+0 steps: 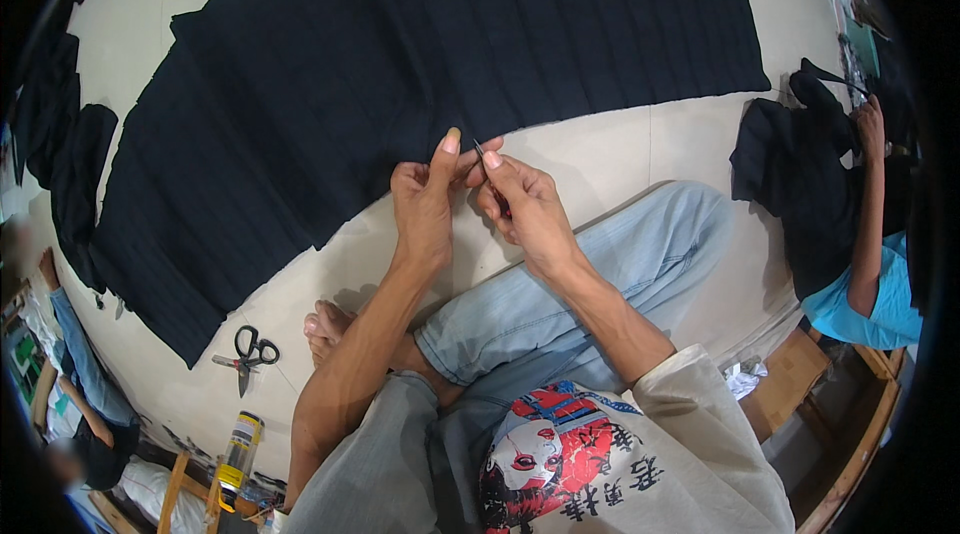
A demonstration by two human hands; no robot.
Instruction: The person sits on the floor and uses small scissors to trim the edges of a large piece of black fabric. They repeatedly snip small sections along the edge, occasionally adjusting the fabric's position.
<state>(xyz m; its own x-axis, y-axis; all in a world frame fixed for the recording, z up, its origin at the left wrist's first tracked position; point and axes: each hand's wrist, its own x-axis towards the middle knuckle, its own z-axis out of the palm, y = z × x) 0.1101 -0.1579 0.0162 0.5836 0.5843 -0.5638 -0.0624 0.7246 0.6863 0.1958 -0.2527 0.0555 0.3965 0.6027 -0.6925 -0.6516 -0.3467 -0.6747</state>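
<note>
A large dark pleated cloth (300, 84) lies spread over the pale floor in front of me. My left hand (425, 204) is closed at its near edge, the thumb on top and the fingers curled beneath. In my right hand (535, 214) I grip a small pointed metal tool (479, 148) with a bit of red near the palm. Its tip points up at the cloth's edge, close to my left fingertips. Most of the tool is hidden by my fingers, so its exact kind does not show.
Dark-handled scissors (246, 358) lie open on the floor by my bare foot. A yellow and black can (240, 459) is at lower left. At right, a person in a blue top (870, 294) handles dark cloth (790, 169). Another person in jeans (85, 344) sits at left, near more dark cloth (80, 174).
</note>
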